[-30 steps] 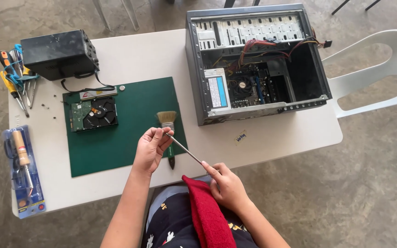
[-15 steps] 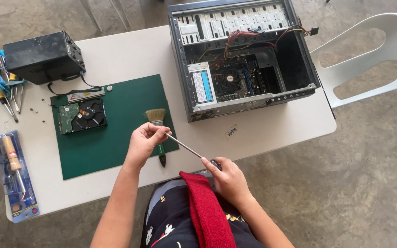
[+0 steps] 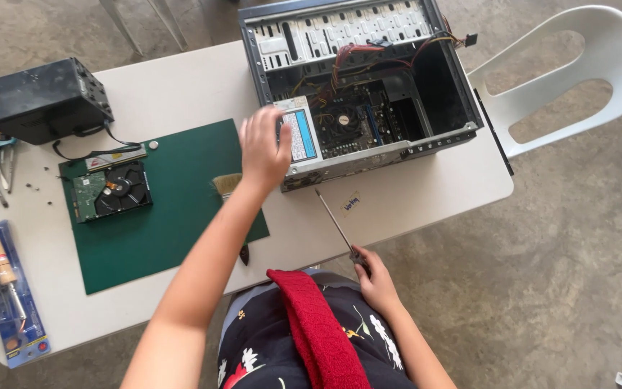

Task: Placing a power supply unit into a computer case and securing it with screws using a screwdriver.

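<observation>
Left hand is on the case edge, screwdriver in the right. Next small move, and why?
Probably bring the screwdriver tip up to the open computer case: the left hand already rests at its front edge, while the right hand holds the tool low, short of it.

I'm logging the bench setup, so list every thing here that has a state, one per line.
Computer case: on its side, side panel off, insides exposed.
Hard drive: cover off, platter showing, on the green mat.
Left hand: open, at the case's front edge.
Right hand: grip closed on the screwdriver, tip pointing toward the case.
Brush: lying on the mat.
Soldering iron: sealed in its pack.
</observation>
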